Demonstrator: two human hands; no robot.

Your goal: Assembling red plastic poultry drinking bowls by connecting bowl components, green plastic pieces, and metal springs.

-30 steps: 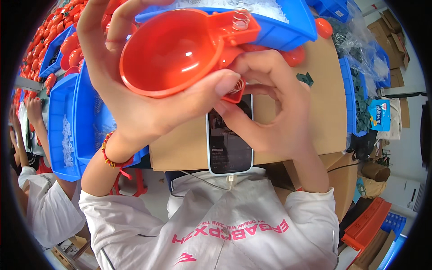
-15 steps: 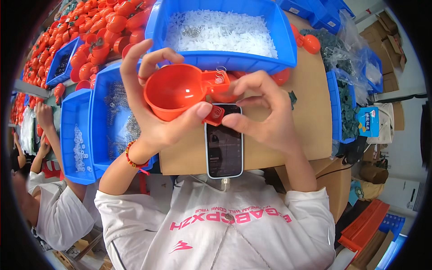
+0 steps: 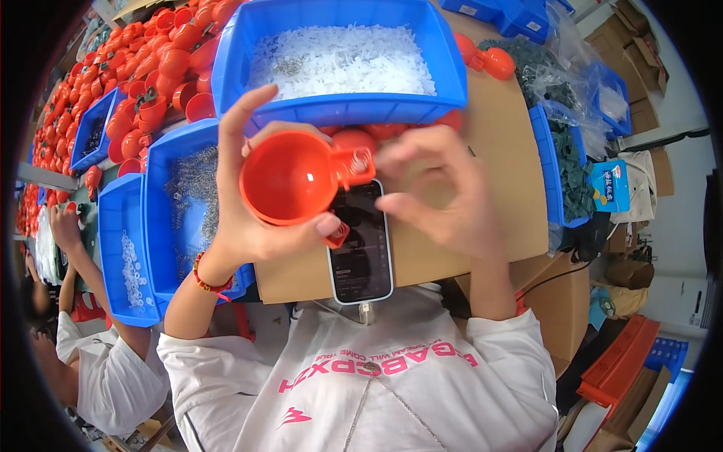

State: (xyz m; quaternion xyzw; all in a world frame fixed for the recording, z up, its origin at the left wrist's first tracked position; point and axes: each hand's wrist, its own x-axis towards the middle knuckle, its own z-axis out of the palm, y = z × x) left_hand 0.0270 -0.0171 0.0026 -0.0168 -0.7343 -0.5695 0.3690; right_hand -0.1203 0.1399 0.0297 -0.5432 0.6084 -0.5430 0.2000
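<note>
My left hand [image 3: 248, 203] grips an orange plastic cup-shaped part [image 3: 290, 177] with a small spring at its handle end [image 3: 355, 160]. The cup's hollow faces me. My right hand [image 3: 444, 196] hovers just right of the handle, fingers curled and slightly apart, and I cannot make out anything held in them. Both hands are above a cardboard work surface [image 3: 497, 181] where a phone with a dark screen [image 3: 360, 248] lies, a cable plugged into its near end.
A blue bin of small white parts [image 3: 339, 60] stands behind the hands. Blue bins of metal springs [image 3: 188, 203] and white rings [image 3: 128, 256] sit left. Many orange cups [image 3: 143, 90] pile at far left. Dark green parts [image 3: 565, 128] lie right. Another person [image 3: 83, 331] works at left.
Both hands with the orange cup have lowered and moved away from the camera. My right hand has come off the cup's handle and now sits beside it.
</note>
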